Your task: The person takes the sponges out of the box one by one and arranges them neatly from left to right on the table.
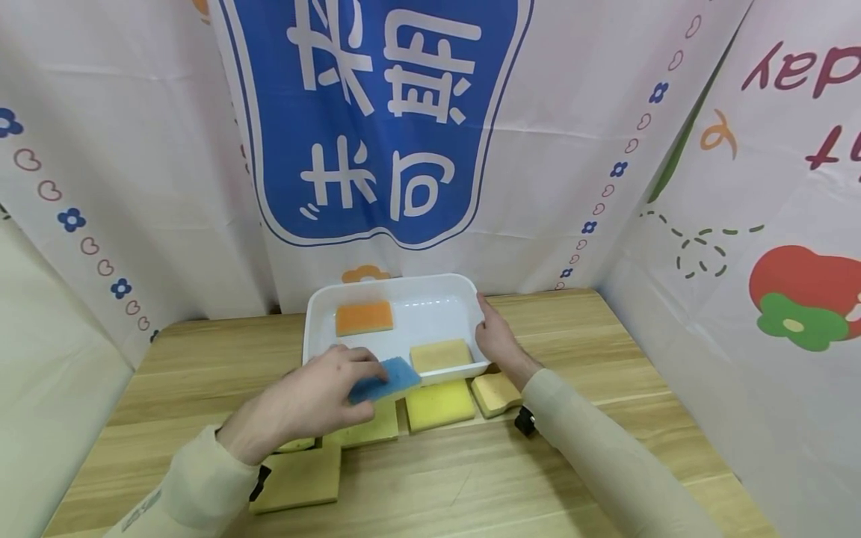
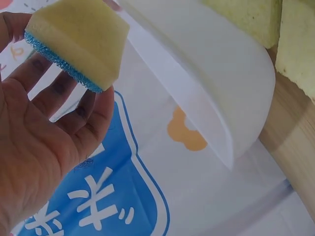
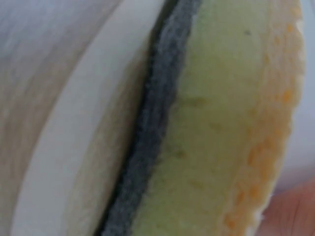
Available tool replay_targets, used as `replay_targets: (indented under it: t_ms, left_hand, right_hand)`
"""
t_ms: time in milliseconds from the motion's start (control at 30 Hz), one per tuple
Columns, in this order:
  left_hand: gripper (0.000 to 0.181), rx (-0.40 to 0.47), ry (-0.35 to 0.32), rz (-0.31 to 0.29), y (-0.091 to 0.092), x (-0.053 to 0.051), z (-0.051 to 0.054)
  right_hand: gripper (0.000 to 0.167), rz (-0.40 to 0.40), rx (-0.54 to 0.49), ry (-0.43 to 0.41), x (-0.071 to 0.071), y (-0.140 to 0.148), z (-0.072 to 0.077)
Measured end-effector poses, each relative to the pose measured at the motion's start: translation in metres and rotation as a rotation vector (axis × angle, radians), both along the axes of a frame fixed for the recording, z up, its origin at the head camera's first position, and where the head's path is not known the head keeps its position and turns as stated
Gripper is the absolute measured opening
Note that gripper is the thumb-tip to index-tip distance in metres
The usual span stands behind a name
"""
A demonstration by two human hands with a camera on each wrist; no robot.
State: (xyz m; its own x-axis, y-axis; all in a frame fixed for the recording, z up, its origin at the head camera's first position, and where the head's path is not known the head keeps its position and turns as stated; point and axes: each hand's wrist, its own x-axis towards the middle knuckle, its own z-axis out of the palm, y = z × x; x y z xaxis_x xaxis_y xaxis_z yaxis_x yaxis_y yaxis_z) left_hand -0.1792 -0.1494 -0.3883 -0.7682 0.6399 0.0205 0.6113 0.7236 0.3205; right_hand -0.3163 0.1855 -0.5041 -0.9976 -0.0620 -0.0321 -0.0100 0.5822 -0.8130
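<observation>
My left hand (image 1: pixel 312 396) pinches a kitchen sponge (image 1: pixel 395 375) with a blue scouring face over the near rim of a white plastic tray (image 1: pixel 420 317). In the left wrist view the sponge's pale yellow foam (image 2: pixel 83 39) shows above the blue layer, held between thumb and fingertips. Inside the tray lie an orange-faced sponge (image 1: pixel 365 318) at the back left and a pale yellow sponge (image 1: pixel 440 356) at the front right. My right hand (image 1: pixel 501 340) grips the tray's right rim; its fingers are partly hidden.
Along the tray's near side lie a bright yellow sponge (image 1: pixel 440 406), a wavy-edged sponge (image 1: pixel 495 394) and a dull yellow one (image 1: pixel 368 426). Another sponge (image 1: pixel 303 478) lies nearer on the wooden table (image 1: pixel 430 486). A printed cloth (image 1: pixel 538 164) hangs behind the tray.
</observation>
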Motion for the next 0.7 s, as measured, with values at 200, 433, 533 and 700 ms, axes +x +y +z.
replay_targets:
  t_ms: [200,433,533,700]
  left_hand:
    - [0.035,0.001,-0.018,-0.037,0.004,0.013,0.000]
    - [0.036,0.003,-0.015,-0.118,0.009,0.026,-0.006]
    - [0.036,-0.007,-0.039,-0.150,0.012,0.031,-0.010]
    - [0.037,-0.028,-0.045,-0.213,0.015,0.036,-0.018]
  right_hand:
    - [0.074,-0.001,-0.021,-0.010,0.000,0.001,0.000]
    - [0.075,0.004,-0.025,-0.014,0.002,0.002,0.001]
    - [0.075,0.007,-0.021,-0.012,0.001,0.001,0.002]
    - [0.074,0.007,-0.020,-0.003,0.001,0.000,0.001]
